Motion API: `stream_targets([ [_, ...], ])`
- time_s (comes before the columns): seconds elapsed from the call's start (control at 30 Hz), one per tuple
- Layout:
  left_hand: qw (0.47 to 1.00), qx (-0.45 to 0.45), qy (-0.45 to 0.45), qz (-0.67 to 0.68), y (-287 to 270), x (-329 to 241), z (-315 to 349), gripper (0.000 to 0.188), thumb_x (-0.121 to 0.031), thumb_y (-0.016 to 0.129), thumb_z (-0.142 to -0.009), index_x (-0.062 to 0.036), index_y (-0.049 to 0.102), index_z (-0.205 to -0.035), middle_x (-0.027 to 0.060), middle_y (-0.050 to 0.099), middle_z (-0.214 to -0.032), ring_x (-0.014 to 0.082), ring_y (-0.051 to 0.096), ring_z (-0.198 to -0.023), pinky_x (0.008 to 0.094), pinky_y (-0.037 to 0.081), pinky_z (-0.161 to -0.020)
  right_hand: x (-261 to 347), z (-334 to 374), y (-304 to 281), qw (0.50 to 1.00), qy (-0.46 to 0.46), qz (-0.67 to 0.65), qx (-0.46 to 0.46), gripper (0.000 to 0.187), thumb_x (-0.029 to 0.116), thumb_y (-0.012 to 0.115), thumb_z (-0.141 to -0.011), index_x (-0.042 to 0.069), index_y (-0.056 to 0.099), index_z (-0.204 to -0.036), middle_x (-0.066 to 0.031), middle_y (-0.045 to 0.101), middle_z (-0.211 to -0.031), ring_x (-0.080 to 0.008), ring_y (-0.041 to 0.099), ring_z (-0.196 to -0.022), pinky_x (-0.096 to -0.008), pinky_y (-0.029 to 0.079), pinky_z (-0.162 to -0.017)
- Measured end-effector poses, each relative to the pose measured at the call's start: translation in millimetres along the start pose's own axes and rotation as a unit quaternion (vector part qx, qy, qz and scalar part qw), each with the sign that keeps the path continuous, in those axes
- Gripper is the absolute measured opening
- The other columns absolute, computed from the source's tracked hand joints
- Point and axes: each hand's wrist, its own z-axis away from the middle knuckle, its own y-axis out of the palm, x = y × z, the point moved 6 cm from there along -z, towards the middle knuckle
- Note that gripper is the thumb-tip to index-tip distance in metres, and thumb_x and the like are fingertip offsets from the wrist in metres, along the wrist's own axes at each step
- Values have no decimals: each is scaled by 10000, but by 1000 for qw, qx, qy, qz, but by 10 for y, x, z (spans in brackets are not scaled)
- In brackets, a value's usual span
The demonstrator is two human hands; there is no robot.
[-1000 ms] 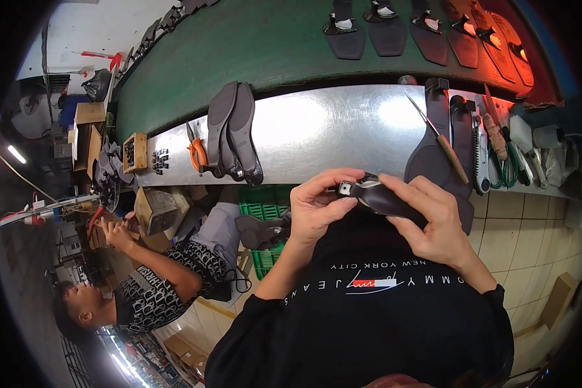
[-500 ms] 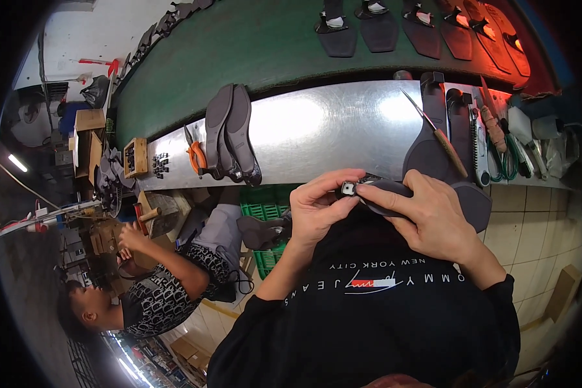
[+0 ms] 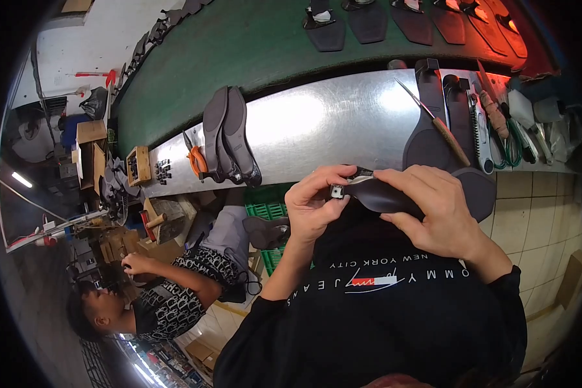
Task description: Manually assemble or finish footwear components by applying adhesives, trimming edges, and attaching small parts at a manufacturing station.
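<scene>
A dark sandal part (image 3: pixel 387 196) with a curved black surface is held between both my hands, in front of my chest. My left hand (image 3: pixel 313 205) pinches its left end, where a small square black piece with a white centre (image 3: pixel 337 192) shows between thumb and fingers. My right hand (image 3: pixel 433 205) grips the wider side, fingers along the top edge and thumb below. Beyond my right hand, a larger dark sole (image 3: pixel 475 194) juts over the bench's near edge. An awl with a wooden handle (image 3: pixel 449 139) lies across dark soles on the bench.
A metal bench (image 3: pixel 323 129) crosses ahead. It carries paired sandals (image 3: pixel 229 132), orange-handled pliers (image 3: pixel 196 160), small black pieces (image 3: pixel 163 171) and a cutter (image 3: pixel 482 139). Soles line a green belt (image 3: pixel 252 52). A green crate (image 3: pixel 271 258) stands below; a co-worker (image 3: pixel 181 278) sits at left.
My right fingers have drawn back from the square end, exposing more of the dark part. My left hand still pinches that end. The co-worker's hands have come lower and together.
</scene>
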Motion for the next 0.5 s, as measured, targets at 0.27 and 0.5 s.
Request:
stream_targets([
  [0.27,996,30,59,-60,25,-38,13,304,103,613,-660,66,676,-955,228,653,-1104,264,618,-984,322,469,-845,55,8,21,999,-20,27,2,453,117,746,-691,64,632,-1126,-65,548,-777,-245,572,-681,-356,443,-616],
  [0.5,999,12,33,14,34,17,46,401,135,580,-651,34,695,-1022,247,639,-1147,263,640,-1044,302,480,-889,52,25,34,999,-35,28,-24,408,110,744,-693,68,658,-1089,-53,540,-761,-230,566,-669,-347,437,-603],
])
